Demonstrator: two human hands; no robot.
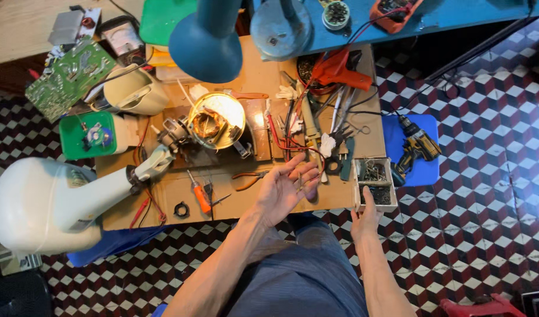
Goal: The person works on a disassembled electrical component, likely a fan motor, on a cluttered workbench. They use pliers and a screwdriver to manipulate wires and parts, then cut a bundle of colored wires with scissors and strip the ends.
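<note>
A small white parts box [376, 186] sits at the cardboard's edge, right under my right hand's [366, 216] fingertips. It is open, split into compartments filled with dark screws and metal bits, lying flat and level.

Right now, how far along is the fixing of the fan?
Already done: the fan looks taken apart, its copper-wound round motor lying bare on the brown cardboard work board. In hand: the left hand is open, palm up, with something small and unclear on it, while the right hand touches the small white box of screws. Left: the white plastic fan body lies apart from the motor.
</note>
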